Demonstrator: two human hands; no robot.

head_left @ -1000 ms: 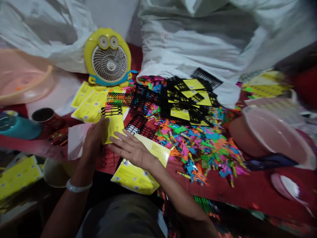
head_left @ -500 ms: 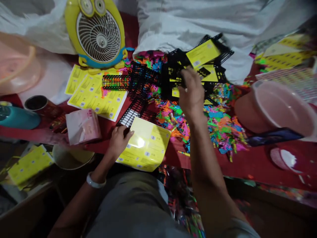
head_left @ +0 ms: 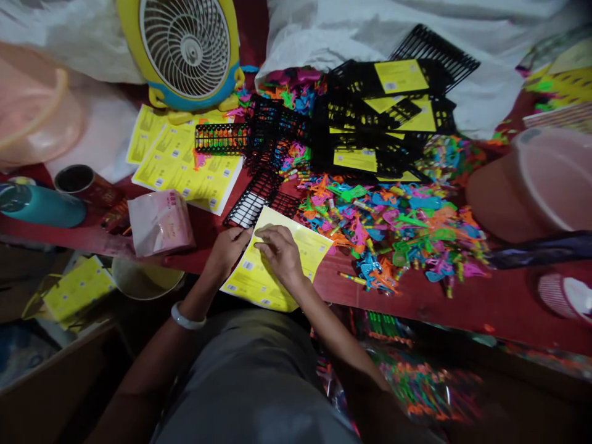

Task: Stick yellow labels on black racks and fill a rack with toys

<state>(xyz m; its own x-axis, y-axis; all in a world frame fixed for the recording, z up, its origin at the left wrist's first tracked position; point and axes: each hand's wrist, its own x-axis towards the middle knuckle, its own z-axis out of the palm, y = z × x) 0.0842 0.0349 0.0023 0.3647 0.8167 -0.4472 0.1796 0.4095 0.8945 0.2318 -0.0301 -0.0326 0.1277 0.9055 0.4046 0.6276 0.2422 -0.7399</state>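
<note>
A sheet of yellow labels (head_left: 319, 248) with printed text and barcodes lies at the table's front edge, partly over my lap. My left hand (head_left: 227, 251) grips its left edge between thumb and fingers. Over the upper left part of the sheet, my right hand (head_left: 282, 254) is closed in a pinch near the left fingertips; what the pinch holds is hidden. Black plastic grid racks (head_left: 253, 200) lie just beyond my left hand. Farther right is a pile of black racks (head_left: 342, 111), several bearing yellow labels (head_left: 401, 75).
Small coloured plastic pieces (head_left: 402, 216) are heaped right of the sheet. A yellow fan (head_left: 192, 49) stands behind more label sheets (head_left: 185, 163). Left are a tissue pack (head_left: 161, 222), a teal bottle (head_left: 46, 205) and a dark cup (head_left: 78, 180). A pink basin (head_left: 493, 191) stands right.
My right hand has come back from the black rack pile to the label sheet. A labelled rack that was blurred near it now rests on the pile. My left hand stays at the sheet's edge.
</note>
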